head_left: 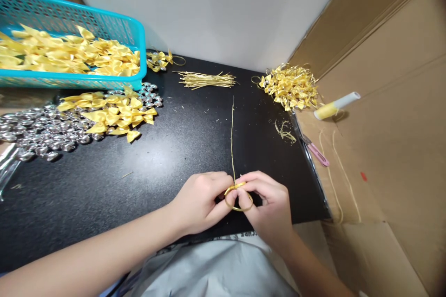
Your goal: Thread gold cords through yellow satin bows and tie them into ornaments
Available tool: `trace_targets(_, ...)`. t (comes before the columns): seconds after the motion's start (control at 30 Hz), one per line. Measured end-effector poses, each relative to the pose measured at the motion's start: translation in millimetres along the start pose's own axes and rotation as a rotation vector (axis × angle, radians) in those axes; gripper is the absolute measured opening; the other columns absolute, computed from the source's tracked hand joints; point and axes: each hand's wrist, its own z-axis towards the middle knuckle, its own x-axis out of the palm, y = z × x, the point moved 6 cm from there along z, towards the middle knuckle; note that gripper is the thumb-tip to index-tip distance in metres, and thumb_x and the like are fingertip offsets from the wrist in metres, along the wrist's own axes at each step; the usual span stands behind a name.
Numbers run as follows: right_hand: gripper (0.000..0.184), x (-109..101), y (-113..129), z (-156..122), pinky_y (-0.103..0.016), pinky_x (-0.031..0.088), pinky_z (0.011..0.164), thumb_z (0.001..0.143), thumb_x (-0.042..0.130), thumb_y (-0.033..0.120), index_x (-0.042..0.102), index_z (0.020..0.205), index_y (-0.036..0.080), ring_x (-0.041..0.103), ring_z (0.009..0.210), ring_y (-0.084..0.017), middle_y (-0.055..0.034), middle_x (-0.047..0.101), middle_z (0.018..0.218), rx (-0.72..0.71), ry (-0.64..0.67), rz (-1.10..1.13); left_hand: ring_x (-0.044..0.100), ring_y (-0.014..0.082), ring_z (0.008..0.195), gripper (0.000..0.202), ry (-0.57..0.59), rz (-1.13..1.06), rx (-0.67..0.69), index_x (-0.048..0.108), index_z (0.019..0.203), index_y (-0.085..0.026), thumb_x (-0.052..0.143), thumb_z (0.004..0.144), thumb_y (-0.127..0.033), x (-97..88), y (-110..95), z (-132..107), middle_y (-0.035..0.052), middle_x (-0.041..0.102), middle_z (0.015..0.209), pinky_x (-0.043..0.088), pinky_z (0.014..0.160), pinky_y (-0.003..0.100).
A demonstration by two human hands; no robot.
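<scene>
Near the table's front edge, my left hand [205, 202] and my right hand [270, 209] meet around a small gold wire ring [239, 209]. Both hands pinch it, thumbs and fingertips closed at its upper side. From that spot a thin gold thread [232, 139] runs straight away from me over the black tabletop. My fingers partly cover where thread and ring come together, so I cannot tell how they are joined.
A turquoise basket [142, 51] of yellow ribbon bows stands back left, with silver beads [45, 130] and loose bows [118, 113] before it. Gold wires [207, 80] lie at the back. Finished-looking bow rings [291, 86], thread scraps [285, 132] and a pink-handled cutter [318, 153] are right.
</scene>
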Motion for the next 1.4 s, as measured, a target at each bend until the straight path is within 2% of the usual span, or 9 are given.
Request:
trace_targets(0.2, 0.015, 3, -5, -1, -0.026, 0.053, 0.062, 0.079, 0.058, 0.011, 0.064, 0.067, 0.019, 0.065, 0.071, -0.015, -0.0043, 0.068, 0.077, 0.034, 0.005, -0.016, 0.041, 0.0084, 0.052, 0.029, 0.008, -0.086, -0.046, 0.045, 0.063, -0.017, 0.044, 0.091, -0.025, 0.0, 3, 4, -0.0039, 0.043, 0.058, 0.031, 0.053, 0.020)
trace_targets(0.4, 0.026, -1, 7, -8, -0.026, 0.041, 0.053, 0.082, 0.058, 0.014, 0.052, 0.057, 0.020, 0.047, 0.054, -0.012, 0.0012, 0.049, 0.053, -0.074, -0.094, -0.225, 0.034, 0.0074, 0.049, 0.036, -0.044, -0.119, -0.207, 0.036, 0.055, -0.017, 0.047, 0.087, -0.027, 0.3, 16, 4, -0.0053, 0.035, 0.051, 0.026, 0.050, 0.020)
trace_targets(0.5, 0.018, 7, 14, -15, -0.025, 0.041, 0.053, 0.087, 0.050, 0.013, 0.068, 0.086, 0.017, 0.049, 0.051, -0.012, 0.0000, 0.057, 0.056, -0.134, 0.007, -0.271, 0.034, 0.0071, 0.049, 0.033, -0.053, -0.121, -0.229, 0.036, 0.055, -0.017, 0.048, 0.084, -0.024, 0.4, 17, 4, -0.0056, 0.036, 0.051, 0.026, 0.050, 0.020)
trace_targets(0.57, 0.029, 10, 14, -17, -0.024, 0.040, 0.051, 0.090, 0.045, 0.014, 0.067, 0.110, 0.013, 0.052, 0.049, -0.012, -0.0021, 0.062, 0.061, -0.107, 0.041, -0.352, 0.034, 0.0066, 0.048, 0.032, -0.054, -0.118, -0.214, 0.035, 0.055, -0.017, 0.049, 0.083, -0.021, 0.5, 15, 5, -0.0060, 0.036, 0.050, 0.025, 0.050, 0.020)
trace_targets(0.63, 0.035, 10, 12, -13, -0.024, 0.035, 0.047, 0.091, 0.043, 0.019, 0.066, 0.116, 0.010, 0.049, 0.044, -0.012, -0.0019, 0.061, 0.056, -0.025, 0.062, -0.467, 0.034, 0.0061, 0.047, 0.031, -0.041, -0.117, -0.190, 0.035, 0.054, -0.017, 0.049, 0.082, -0.019, 1.6, 12, 6, -0.0063, 0.036, 0.050, 0.025, 0.050, 0.020)
trace_targets(0.8, 0.026, 10, 0, 8, -0.024, 0.023, 0.046, 0.086, 0.049, 0.030, 0.070, 0.076, 0.019, 0.039, 0.041, -0.010, 0.0026, 0.046, 0.046, 0.293, 0.305, -0.605, 0.032, 0.0061, 0.048, 0.032, -0.011, -0.134, -0.188, 0.036, 0.056, -0.016, 0.047, 0.085, -0.021, 4.6, 11, 4, -0.0062, 0.035, 0.051, 0.025, 0.051, 0.020)
trace_targets(1.0, 0.030, 17, -20, 17, -0.023, 0.021, 0.047, 0.083, 0.050, 0.029, 0.052, 0.055, 0.018, 0.031, 0.048, -0.008, 0.0048, 0.037, 0.049, 0.460, 0.429, -0.179, 0.033, 0.0064, 0.050, 0.027, 0.002, -0.161, -0.194, 0.037, 0.057, -0.016, 0.045, 0.082, -0.017, 6.5, 13, 2, -0.0057, 0.034, 0.053, 0.025, 0.052, 0.021)
trace_targets(1.17, 0.022, 25, -33, 16, -0.023, 0.032, 0.051, 0.080, 0.056, 0.031, 0.062, 0.065, 0.015, 0.041, 0.054, -0.010, 0.0009, 0.054, 0.058, 0.542, 0.339, 0.231, 0.028, 0.0066, 0.050, 0.031, -0.008, -0.261, -0.277, 0.035, 0.054, -0.016, 0.044, 0.083, -0.023, 4.0, 16, 3, -0.0057, 0.029, 0.052, 0.022, 0.050, 0.022)
trace_targets(1.4, 0.019, 20, -19, 8, -0.025, 0.040, 0.060, 0.086, 0.059, 0.031, 0.068, 0.076, 0.018, 0.052, 0.065, -0.013, -0.0007, 0.059, 0.066, 0.321, 0.151, 0.356, 0.037, 0.0075, 0.042, 0.027, -0.033, -0.558, -0.520, 0.057, 0.059, -0.015, 0.047, 0.078, -0.032, 0.0, 36, 8, -0.0048, 0.045, 0.044, 0.027, 0.044, 0.020)
